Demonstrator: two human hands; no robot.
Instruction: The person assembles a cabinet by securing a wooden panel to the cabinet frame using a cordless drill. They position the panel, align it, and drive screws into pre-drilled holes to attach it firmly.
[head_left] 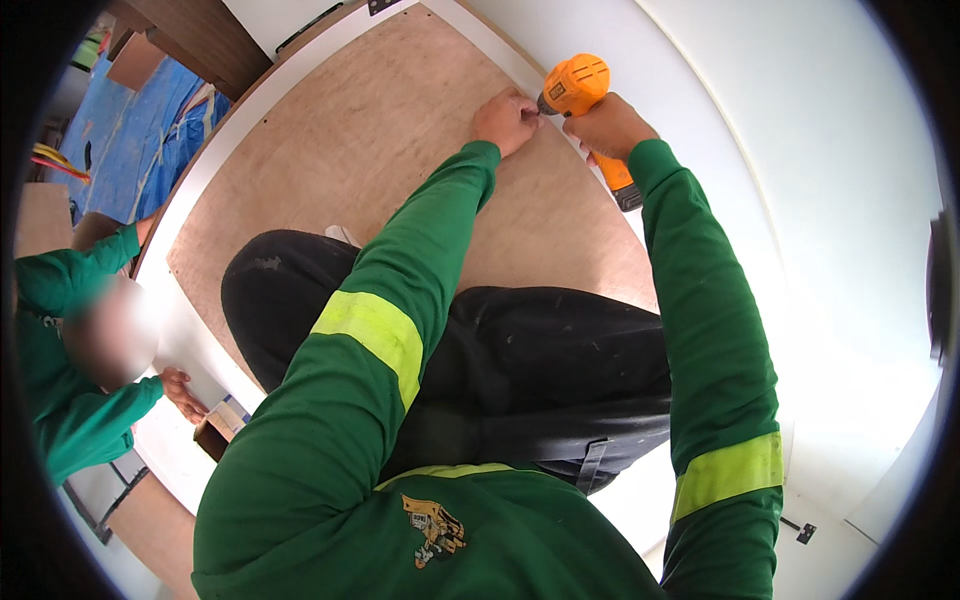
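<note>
An orange cordless drill (578, 82) with a black battery at its base is in my right hand (610, 127), whose fingers wrap round its grip. The chuck points left, toward the white edge of a framed brown board (380, 120). Just left of the chuck, my left hand (506, 122) is closed, fingertips curled together at the board's border. Whatever those fingertips pinch is too small or hidden to make out. Both my arms, in green sleeves with yellow bands, reach forward over my bent dark-trousered legs.
A white wall (830, 200) rises close on the right. At the left, beyond the board's rim, a co-worker in a green top (90, 420) has one hand near a small box (222, 428). Blue sheeting (140, 130) covers the floor at the far left.
</note>
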